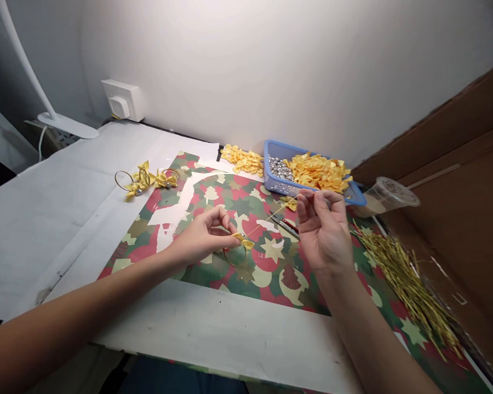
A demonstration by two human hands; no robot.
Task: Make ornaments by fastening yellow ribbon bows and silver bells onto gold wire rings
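Observation:
Between thumb and forefinger, my left hand (207, 235) pinches a yellow ribbon bow (246, 242) with a silver bell on it. A thin gold ring (236, 264) hangs beneath the bow. A gold thread (271, 215) runs taut from the bow up to the right. My right hand (327, 227) is raised, its fingertips closed on the thread's far end. What else those fingertips may hold is too small to make out. Under the thread, a pair of scissors or tweezers (285, 225) lies partly behind my right hand.
Several rings with yellow bows (144, 178) lie at the left. A blue basket (308, 191) holds silver bells and yellow bows, beside a pile of bows (243, 158). A plastic cup (388, 197) and gold twist ties (406, 279) are at right, near a cardboard wall (460, 158).

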